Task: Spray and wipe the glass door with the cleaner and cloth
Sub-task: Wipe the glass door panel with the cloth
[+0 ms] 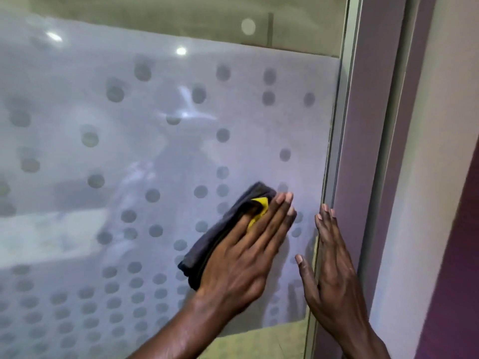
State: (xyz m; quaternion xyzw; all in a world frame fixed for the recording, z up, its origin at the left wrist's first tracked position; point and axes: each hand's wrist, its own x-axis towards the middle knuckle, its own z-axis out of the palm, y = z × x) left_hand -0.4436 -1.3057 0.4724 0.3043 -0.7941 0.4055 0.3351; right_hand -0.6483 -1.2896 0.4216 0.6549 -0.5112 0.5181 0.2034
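Two hands on the door, both flat. Left hand lies palm-down with its fingers straight and slightly spread, pressing a folded dark grey cloth against the frosted glass door panel with its grid of clear round dots. It is not gripping the cloth, just pinning it to the glass; my read is that an open palm spreads the pressure so the whole pad wipes. The cloth sits low on the panel near the right edge, with most of it sticking out to the left and above the fingers. Right hand is also flat and holds nothing, its fingers together along the glass edge where that meets the pale grey metal frame strip and its thumb out to the left. It looks like a brace to stop the door swinging under the wipe load. The two hands are close but not touching. The spray cleaner is not in view, so I judge this to be the wipe step and cannot tell whether the glass is wet. A small yellow patch on the cloth shows by the fingers; it could be a tag or a second layer, and nothing on it is legible. No brand or writing is readable anywhere. A purple wall stands to the right of the frame.
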